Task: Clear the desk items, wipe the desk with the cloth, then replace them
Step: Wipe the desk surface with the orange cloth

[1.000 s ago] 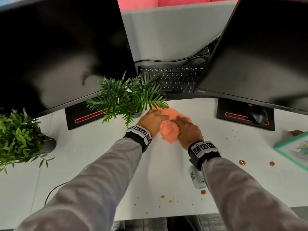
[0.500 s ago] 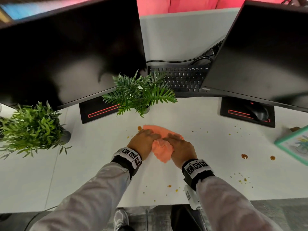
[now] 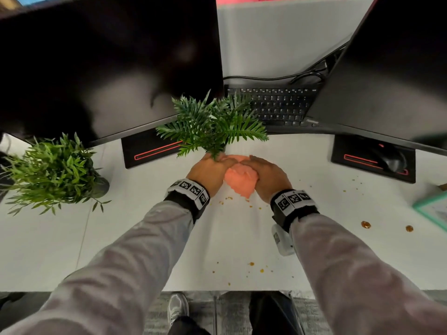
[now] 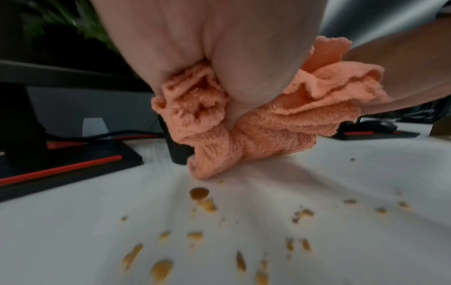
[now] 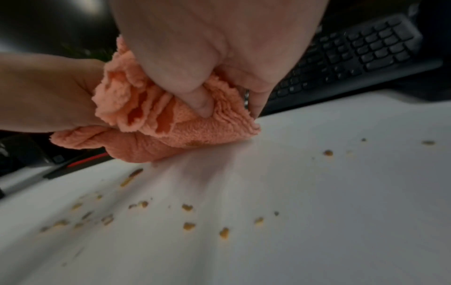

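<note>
A bunched orange cloth (image 3: 239, 181) lies on the white desk (image 3: 135, 238), just in front of the small fern plant (image 3: 212, 124). My left hand (image 3: 212, 169) grips its left side and my right hand (image 3: 264, 172) its right side, both pressing it onto the desk. In the left wrist view the cloth (image 4: 256, 131) bulges from under my left hand (image 4: 219, 48). In the right wrist view my right hand (image 5: 207, 57) curls round the cloth (image 5: 195, 133), thumb dug into the folds. Yellow-brown crumbs (image 3: 251, 264) are scattered on the desk nearer me.
Two dark monitors stand on black bases (image 3: 150, 151). A black keyboard (image 3: 273, 105) lies at the back between them. A mouse (image 3: 391, 160) sits on the right base. A second potted plant (image 3: 53, 170) is at the left, a teal-framed picture (image 3: 433, 211) at the right edge.
Both hands pulled the cloth toward me, then pushed it back away, up to the fern's pot. Crumbs now lie behind the cloth.
</note>
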